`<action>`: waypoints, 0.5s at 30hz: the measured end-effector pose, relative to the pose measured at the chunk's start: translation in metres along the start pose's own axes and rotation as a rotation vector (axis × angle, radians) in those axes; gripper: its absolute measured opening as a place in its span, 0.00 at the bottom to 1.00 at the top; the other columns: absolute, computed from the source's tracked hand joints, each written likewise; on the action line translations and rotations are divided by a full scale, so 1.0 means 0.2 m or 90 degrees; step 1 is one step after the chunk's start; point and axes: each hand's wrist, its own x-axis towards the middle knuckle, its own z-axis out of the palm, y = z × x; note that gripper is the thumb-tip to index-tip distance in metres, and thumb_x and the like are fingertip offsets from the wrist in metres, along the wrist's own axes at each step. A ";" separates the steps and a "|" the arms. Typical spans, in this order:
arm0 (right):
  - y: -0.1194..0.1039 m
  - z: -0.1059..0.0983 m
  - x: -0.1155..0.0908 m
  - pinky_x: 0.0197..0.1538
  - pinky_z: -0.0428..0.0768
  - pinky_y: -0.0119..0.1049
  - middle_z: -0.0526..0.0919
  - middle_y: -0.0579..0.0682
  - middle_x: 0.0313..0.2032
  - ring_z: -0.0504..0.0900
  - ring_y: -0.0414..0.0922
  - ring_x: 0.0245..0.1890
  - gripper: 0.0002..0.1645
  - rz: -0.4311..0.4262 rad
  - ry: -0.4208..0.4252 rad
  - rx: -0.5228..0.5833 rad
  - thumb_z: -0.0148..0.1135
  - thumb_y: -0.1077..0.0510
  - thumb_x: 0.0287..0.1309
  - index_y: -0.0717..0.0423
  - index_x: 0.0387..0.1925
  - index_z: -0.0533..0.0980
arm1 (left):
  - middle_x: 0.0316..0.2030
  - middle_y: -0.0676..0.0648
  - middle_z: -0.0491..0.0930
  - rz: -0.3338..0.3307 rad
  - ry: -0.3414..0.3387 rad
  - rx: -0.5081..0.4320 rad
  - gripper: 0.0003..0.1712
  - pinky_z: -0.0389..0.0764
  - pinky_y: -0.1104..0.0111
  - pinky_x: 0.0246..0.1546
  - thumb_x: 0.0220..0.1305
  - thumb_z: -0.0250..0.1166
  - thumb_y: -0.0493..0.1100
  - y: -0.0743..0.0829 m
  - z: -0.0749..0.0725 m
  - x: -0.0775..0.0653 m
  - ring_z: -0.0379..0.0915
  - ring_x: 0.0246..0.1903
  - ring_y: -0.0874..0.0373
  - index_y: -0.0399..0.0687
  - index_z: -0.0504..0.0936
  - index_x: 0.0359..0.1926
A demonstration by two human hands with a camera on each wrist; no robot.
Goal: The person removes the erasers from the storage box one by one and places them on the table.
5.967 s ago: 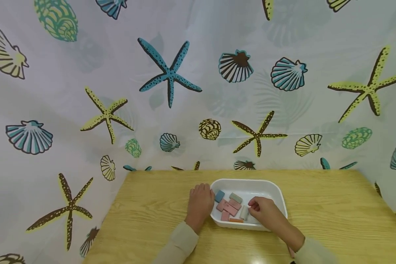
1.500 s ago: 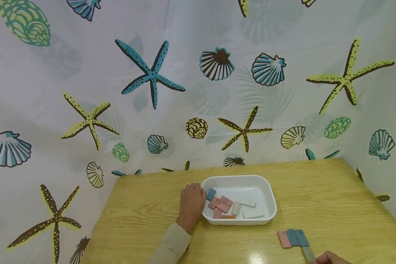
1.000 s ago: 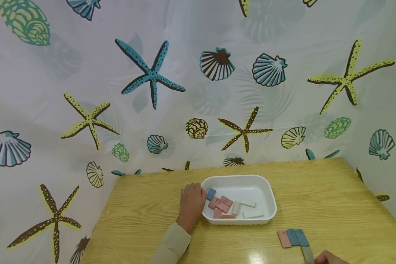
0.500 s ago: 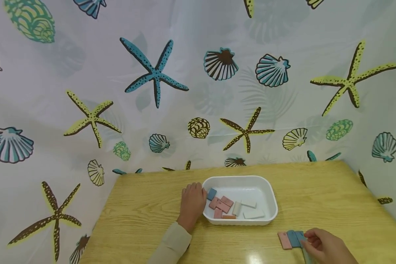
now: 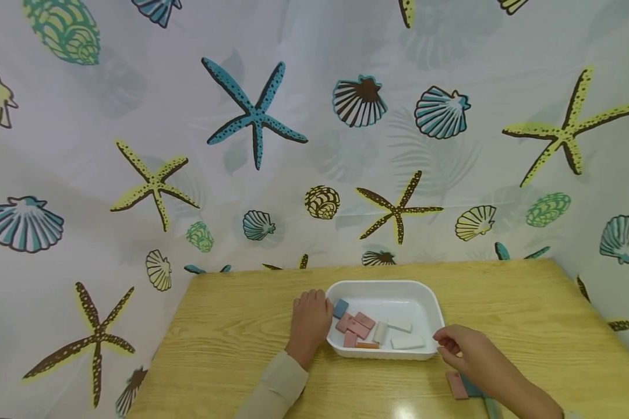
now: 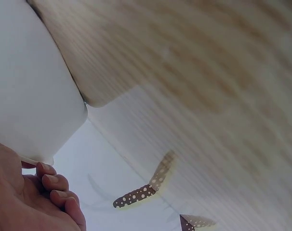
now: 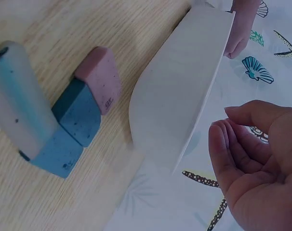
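My left hand grips the left rim of a white plastic tray; in the left wrist view its fingers curl at the rim. Over the tray's near right corner hovers my right hand, fingers loosely bent, holding nothing. Inside the tray lie a blue eraser, several pink erasers, an orange piece and white pieces. On the table, below my right hand, a pink eraser, two blue erasers and a pale blue-white eraser form a bent row.
The wooden table carries the tray near its middle. A white curtain printed with starfish and shells hangs behind the table and along both sides.
My right hand took a grey-green eraser from the tray, placed it at the row's near end and let go, then moved back up-left to the tray. The left hand stays on the rim.
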 end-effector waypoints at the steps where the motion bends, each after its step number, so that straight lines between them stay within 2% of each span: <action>1: 0.00 0.00 0.02 0.31 0.76 0.28 0.79 0.44 0.31 0.76 0.33 0.28 0.08 -0.005 -0.009 0.005 0.62 0.65 0.54 0.62 0.38 0.77 | 0.32 0.49 0.70 -0.001 -0.003 -0.002 0.16 0.66 0.60 0.39 0.70 0.46 0.51 0.00 0.00 0.00 0.66 0.37 0.54 0.44 0.72 0.39; 6: -0.02 0.04 0.14 0.31 0.76 0.29 0.79 0.44 0.30 0.76 0.34 0.28 0.07 -0.038 -0.030 0.011 0.62 0.65 0.53 0.61 0.37 0.77 | 0.31 0.49 0.70 -0.003 0.002 -0.004 0.16 0.66 0.60 0.38 0.69 0.47 0.50 0.00 -0.01 0.00 0.66 0.36 0.54 0.43 0.73 0.39; 15: -0.04 0.20 0.32 0.30 0.75 0.30 0.78 0.44 0.26 0.74 0.35 0.26 0.05 -0.077 -0.001 0.014 0.60 0.69 0.51 0.65 0.33 0.78 | 0.31 0.49 0.71 0.002 0.020 -0.009 0.15 0.66 0.60 0.39 0.69 0.48 0.50 0.00 -0.01 0.00 0.67 0.36 0.54 0.43 0.73 0.38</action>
